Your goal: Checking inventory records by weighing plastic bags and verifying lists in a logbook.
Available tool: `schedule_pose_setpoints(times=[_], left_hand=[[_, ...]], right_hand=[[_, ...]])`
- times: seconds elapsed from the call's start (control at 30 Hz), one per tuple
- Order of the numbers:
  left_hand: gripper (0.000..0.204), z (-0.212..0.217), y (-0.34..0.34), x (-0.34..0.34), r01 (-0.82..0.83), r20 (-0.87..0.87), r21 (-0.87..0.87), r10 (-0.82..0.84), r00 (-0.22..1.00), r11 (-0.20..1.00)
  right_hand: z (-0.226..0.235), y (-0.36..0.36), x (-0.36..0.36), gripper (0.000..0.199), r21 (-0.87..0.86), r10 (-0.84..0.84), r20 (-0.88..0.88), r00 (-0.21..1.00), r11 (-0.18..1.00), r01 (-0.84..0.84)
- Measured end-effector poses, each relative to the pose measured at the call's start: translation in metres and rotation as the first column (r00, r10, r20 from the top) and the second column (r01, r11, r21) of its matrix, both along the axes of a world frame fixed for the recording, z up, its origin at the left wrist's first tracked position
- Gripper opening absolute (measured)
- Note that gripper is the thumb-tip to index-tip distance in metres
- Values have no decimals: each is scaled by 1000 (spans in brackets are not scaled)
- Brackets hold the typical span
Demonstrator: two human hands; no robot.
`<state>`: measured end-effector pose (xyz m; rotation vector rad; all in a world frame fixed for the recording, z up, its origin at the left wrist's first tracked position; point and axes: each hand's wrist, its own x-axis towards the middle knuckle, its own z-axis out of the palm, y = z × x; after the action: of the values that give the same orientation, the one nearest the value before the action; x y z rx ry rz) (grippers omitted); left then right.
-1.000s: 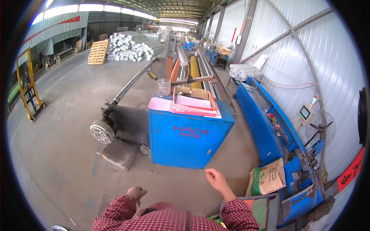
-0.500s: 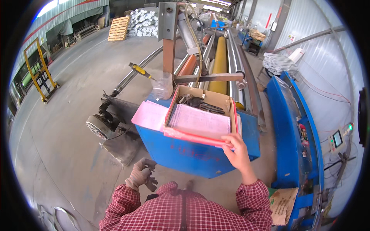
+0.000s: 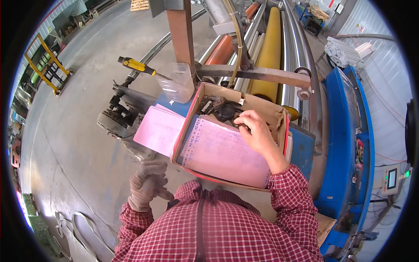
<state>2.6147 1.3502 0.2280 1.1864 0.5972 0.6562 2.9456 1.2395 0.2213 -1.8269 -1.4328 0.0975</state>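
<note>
My bare right hand (image 3: 257, 133) reaches into an open cardboard box (image 3: 262, 97) with red edging. Its fingertips are pinched together, and whatever lies between them is hidden. In the earlier frame, dark pen-like sticks lay at that spot. Beside my fingertips are a round black object (image 3: 226, 112) and small metal parts. A pink written sheet (image 3: 218, 148) covers the near part of the box, below my hand. Away from the box, at lower left, my left hand (image 3: 147, 185) wears a grey knit glove. Its fingers are curled, and what they hold, if anything, cannot be made out.
Pink papers (image 3: 159, 130) lie left of the box on a blue cabinet (image 3: 302, 146). Behind them a clear plastic tub (image 3: 178, 83) holds a yellow-black screwdriver (image 3: 137, 65). A steel bar (image 3: 262, 75) and long rollers (image 3: 267, 52) stand beyond. Blue machinery (image 3: 345, 166) is at right.
My right hand has moved from the box's near red edge to its inside, over the dark sticks. The box appears closer and larger. My left hand stays low at left, its fingers more curled.
</note>
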Motion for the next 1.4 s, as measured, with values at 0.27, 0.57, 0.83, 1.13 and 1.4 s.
schedule_pose_setpoints(times=[0.27, 0.57, 0.83, 1.13, 1.4], left_hand=[[46, 24, 20, 51, 349, -312, 178, -283, 907, 920], [30, 42, 19, 65, 390, -393, 144, -310, 866, 909], [31, 41, 17, 70, 377, -504, 105, -278, 818, 920], [66, 41, 13, 73, 258, -438, 307, -105, 893, 916], [22, 23, 36, 66, 536, -447, 717, -296, 844, 445]], right_hand=[[2, 0, -12, 20, -105, 51, 152, 987, 994, -35], [2, 7, -21, 19, -139, 43, 201, 979, 990, -15], [-11, 7, -18, 12, -179, -46, 164, 985, 981, 76], [73, -31, -59, 10, -70, 135, 251, 959, 990, -121], [148, -63, -37, 25, -289, 300, 19, 954, 915, -282]])
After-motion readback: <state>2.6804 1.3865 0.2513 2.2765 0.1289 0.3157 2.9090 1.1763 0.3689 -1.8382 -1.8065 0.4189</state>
